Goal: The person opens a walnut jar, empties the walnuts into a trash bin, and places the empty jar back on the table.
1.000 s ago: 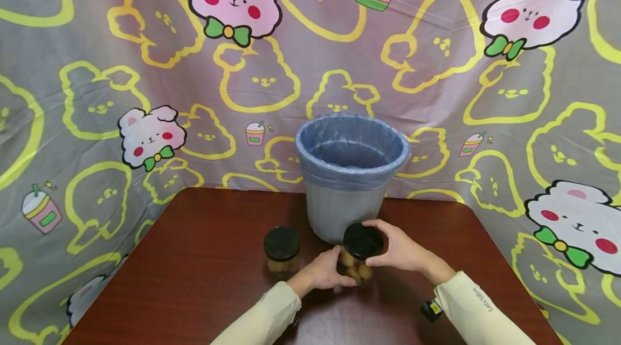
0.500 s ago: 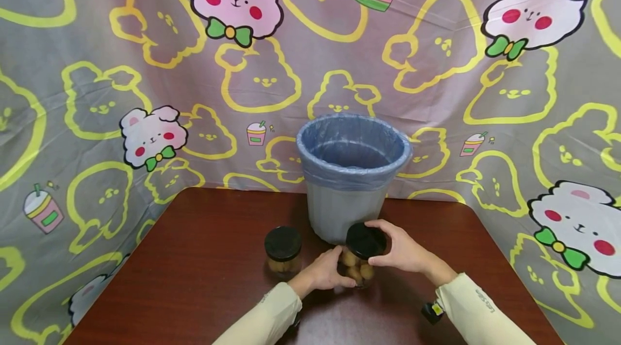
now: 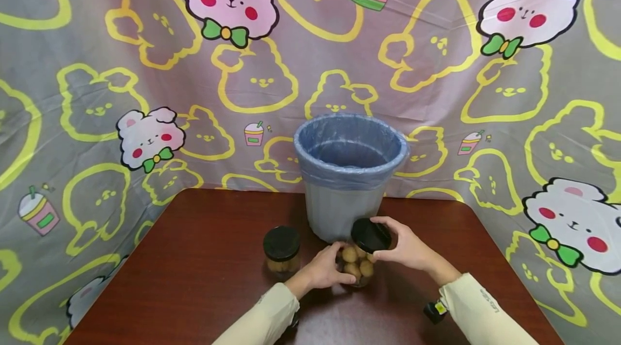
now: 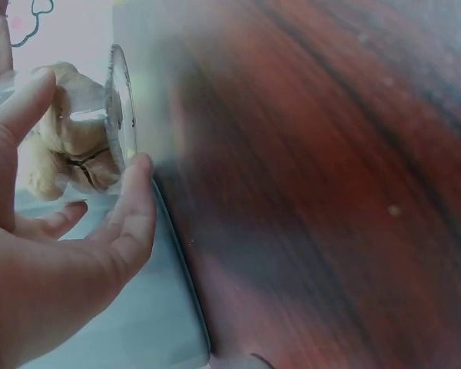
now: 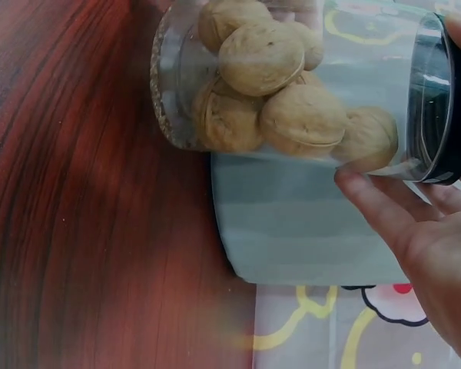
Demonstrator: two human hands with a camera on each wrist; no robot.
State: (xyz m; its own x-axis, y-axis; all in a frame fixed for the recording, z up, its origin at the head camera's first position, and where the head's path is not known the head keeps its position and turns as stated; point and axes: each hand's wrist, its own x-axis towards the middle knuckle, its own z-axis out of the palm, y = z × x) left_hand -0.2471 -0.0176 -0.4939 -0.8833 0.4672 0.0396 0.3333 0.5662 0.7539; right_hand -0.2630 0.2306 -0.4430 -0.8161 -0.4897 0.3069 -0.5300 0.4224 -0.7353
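A clear jar (image 5: 361,46) holds several walnuts (image 5: 300,115), seen through its wall in both wrist views. My left hand (image 3: 324,269) grips the jar low on its left side, thumb and fingers spread around it. At the mouth, my right hand (image 3: 405,245) holds the black lid (image 3: 371,234) by its edge between thumb and fingers. In the head view the lid sits up and to the right over the jar, with walnuts showing beside it. A second jar (image 3: 283,266) with a black lid and brown contents stands to the left, apart from both hands.
A grey bin (image 3: 339,207) with a blue liner (image 3: 351,178) stands right behind the jar in my hands. The dark red-brown table (image 3: 194,259) ends at a cartoon-patterned cloth (image 3: 262,167) hanging behind and at the sides.
The lid has shifted up and to the right with my right hand, uncovering more walnuts. My left hand stays on the jar. The second jar has not moved.
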